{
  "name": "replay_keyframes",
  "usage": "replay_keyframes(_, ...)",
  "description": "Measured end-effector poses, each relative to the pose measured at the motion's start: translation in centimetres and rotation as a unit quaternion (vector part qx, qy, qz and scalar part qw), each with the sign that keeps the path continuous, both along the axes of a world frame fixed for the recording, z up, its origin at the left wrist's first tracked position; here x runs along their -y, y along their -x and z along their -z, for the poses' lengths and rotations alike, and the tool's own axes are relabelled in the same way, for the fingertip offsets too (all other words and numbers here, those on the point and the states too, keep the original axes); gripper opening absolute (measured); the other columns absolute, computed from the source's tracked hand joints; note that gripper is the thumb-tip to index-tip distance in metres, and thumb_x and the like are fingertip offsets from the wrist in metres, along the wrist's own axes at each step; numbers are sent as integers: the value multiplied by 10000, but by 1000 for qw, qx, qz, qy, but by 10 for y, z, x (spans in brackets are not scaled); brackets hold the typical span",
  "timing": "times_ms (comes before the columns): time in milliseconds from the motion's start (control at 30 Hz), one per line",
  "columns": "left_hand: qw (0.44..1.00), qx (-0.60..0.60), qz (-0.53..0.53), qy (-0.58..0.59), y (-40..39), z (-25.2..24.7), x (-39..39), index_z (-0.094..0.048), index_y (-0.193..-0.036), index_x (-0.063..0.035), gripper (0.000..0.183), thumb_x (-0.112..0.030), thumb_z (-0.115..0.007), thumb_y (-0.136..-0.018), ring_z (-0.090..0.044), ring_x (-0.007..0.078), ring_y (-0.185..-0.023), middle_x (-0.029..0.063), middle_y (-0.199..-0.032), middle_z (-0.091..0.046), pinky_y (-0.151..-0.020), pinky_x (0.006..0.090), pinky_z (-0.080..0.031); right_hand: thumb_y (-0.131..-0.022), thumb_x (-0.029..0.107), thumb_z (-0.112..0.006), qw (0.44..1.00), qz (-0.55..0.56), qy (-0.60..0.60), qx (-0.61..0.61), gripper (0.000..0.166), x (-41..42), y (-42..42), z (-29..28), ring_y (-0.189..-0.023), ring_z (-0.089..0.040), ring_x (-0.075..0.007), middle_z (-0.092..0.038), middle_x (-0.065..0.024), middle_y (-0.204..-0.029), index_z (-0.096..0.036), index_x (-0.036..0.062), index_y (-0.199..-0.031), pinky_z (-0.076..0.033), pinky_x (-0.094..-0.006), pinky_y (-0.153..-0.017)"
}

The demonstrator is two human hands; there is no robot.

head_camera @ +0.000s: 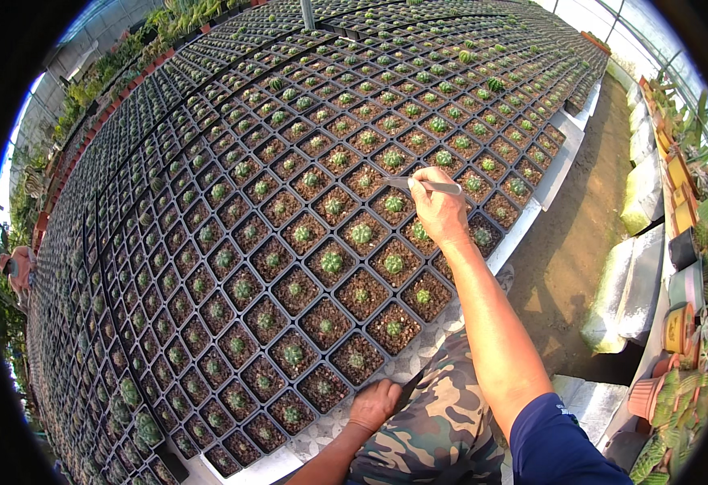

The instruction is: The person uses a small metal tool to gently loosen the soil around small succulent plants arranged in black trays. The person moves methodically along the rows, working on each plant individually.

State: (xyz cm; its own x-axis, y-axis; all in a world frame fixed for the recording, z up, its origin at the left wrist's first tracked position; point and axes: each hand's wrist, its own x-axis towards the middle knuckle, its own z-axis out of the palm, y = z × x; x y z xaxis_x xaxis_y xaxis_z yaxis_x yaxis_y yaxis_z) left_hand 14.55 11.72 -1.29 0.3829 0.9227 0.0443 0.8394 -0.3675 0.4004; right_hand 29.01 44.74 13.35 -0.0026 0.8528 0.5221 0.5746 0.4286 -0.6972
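Metal tweezers [424, 183] are held in my right hand [440, 209], their tips pointing left over a square black pot with a small green cactus [365, 180]. My right arm reaches out over the rows of potted cacti. My left hand [378, 401] rests low, at the near edge of the bench, with its fingers curled around a dark object [410, 388] that I cannot make out fully. Just beyond it is a pot with a small cactus [356, 360]. Each pot holds brown gritty soil, and a rounder, brighter cactus [331, 262] sits between my hands.
A metal post [307, 15] rises at the far side of the bench. Right of the bench edge [514, 233] runs a walkway [572, 267], bordered by pale blocks [642, 194] and terracotta pots [645, 397] of cacti. Another person [19, 270] is at the far left.
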Motion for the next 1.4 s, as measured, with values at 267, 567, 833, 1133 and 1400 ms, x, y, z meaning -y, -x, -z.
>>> replay_keyframes(267, 1000, 6, 1, 3, -1, -1, -2, -548, -877, -135, 50, -141, -574, -835, -615, 230, -740, 70, -832, -523, -616, 367, -522, -904, 159, -661, 1000, -6, -7, 6, 126, 1, 3, 8, -759, -650, -299, -643, -128, -876, -599, 57, -946, -530, -391, -663)
replay_keyframes(567, 1000, 7, 3, -5, -1, -1, -2, -548, -872, -141, 44, -143, -570, -834, -615, 226, -725, 66, -829, -520, -608, 368, -521, -902, 165, -670, 1000, 4, -9, 2, 140, -4, 7, 17, -779, -658, -295, -656, -119, -900, -608, 55, -960, -533, -386, -673)
replay_keyframes(833, 1000, 2, 0, 8, 0, 1, 0, -536, -885, -146, 76, -141, -572, -819, -613, 229, -737, 67, -828, -513, -616, 369, -521, -912, 171, -650, 999, -23, 27, 21, 125, 2, -2, -3, -778, -646, -293, -645, -111, -872, -607, 59, -946, -526, -396, -686)
replay_keyframes(1133, 1000, -3, 1, -1, 0, 0, -1, -542, -880, -145, 66, -143, -575, -824, -616, 220, -732, 62, -835, -514, -610, 359, -528, -920, 203, -634, 996, -52, 26, 70, 133, 11, 3, -20, -786, -648, -290, -634, -104, -893, -609, 73, -929, -534, -401, -703)
replay_keyframes(1400, 1000, -8, 2, -8, 0, -1, -1, -543, -870, -142, 59, -141, -579, -823, -616, 212, -725, 60, -830, -512, -594, 353, -523, -907, 175, -649, 996, -55, 14, 73, 120, 13, 7, -20, -754, -651, -289, -639, -121, -880, -610, 65, -931, -534, -392, -664)
